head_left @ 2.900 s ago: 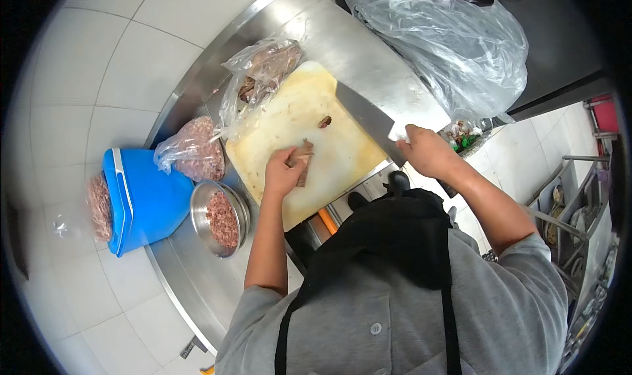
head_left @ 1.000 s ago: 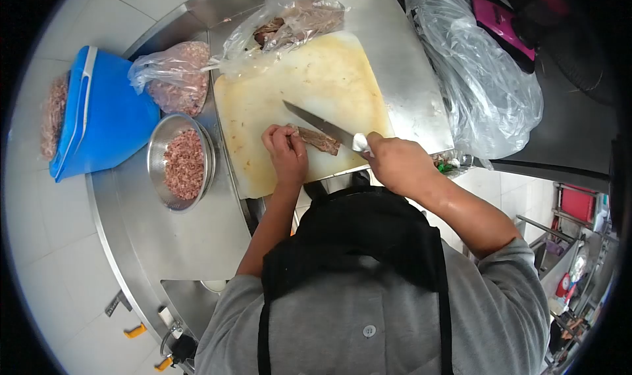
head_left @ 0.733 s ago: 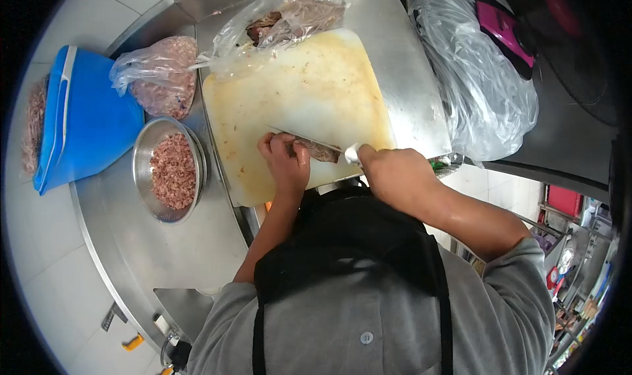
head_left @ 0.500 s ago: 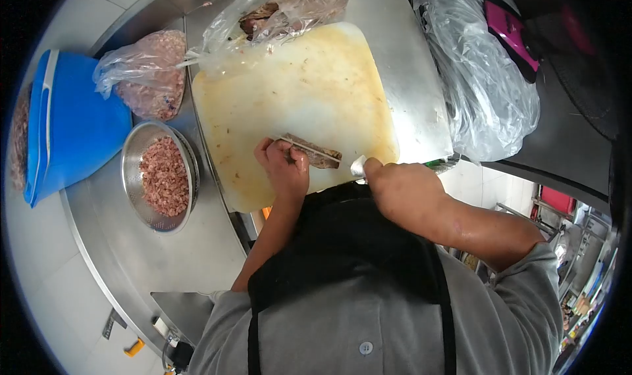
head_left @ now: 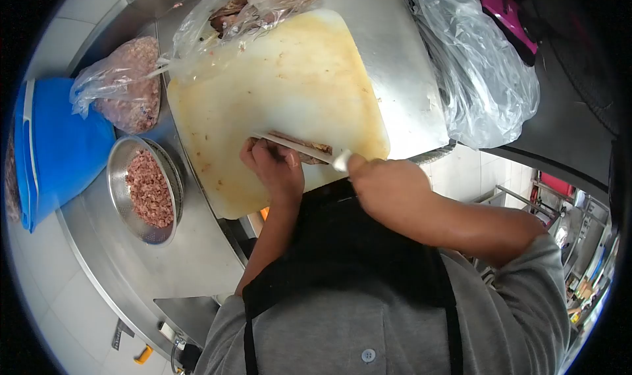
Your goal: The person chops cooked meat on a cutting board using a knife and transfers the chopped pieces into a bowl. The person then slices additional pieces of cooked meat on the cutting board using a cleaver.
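On the worn, yellow-stained white cutting board point(head_left: 283, 79) lies a narrow piece of brownish meat point(head_left: 322, 149), close to the edge by my apron. My left hand point(head_left: 276, 170) grips its left end with curled fingers. A knife point(head_left: 304, 149) with a white handle is in my right hand point(head_left: 390, 189), the fist wrapped round the handle. Its blade lies lengthwise along the meat, its tip near my left fingers. Part of the meat is hidden under the blade and hand.
A clear bag with dark meat point(head_left: 227, 16) overlaps the board's far left corner. Left of the board are a metal colander point(head_left: 118, 207) of diced pink meat, a tied bag of chopped meat point(head_left: 135, 89) and a blue container point(head_left: 62, 145). Clear plastic bags point(head_left: 477, 66) lie at right.
My right hand has moved left, bringing the knife farther across the meat toward my left hand. My left hand still holds the meat. The whole view has shifted slightly.
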`<state>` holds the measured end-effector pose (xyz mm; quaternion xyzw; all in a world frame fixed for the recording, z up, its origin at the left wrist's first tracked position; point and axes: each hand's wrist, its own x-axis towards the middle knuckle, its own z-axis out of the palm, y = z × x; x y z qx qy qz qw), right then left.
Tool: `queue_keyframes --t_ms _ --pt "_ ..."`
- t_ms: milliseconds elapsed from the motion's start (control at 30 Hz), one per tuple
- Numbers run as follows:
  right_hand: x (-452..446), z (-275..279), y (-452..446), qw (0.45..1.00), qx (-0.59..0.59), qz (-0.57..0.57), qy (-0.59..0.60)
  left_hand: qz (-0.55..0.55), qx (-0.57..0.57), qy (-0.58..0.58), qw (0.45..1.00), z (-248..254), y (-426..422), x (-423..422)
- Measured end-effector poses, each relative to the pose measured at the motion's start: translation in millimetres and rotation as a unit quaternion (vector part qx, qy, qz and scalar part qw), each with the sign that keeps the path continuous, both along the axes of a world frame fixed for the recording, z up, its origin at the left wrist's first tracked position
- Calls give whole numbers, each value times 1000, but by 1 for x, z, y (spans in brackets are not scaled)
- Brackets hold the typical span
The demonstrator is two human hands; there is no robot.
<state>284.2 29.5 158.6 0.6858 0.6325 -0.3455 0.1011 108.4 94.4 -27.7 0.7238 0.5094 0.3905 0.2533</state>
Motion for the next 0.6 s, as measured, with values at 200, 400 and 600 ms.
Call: queue_keyframes --t_ms 200,400,600 --pt "10 -13 15 998 41 -11 40 28 39 -26 999 5 7 16" --pt "21 -36 -5 998 12 -22 57 32 6 -53 998 6 9 16" --pt "21 -45 22 993 92 -15 77 37 15 -41 998 -1 9 12"
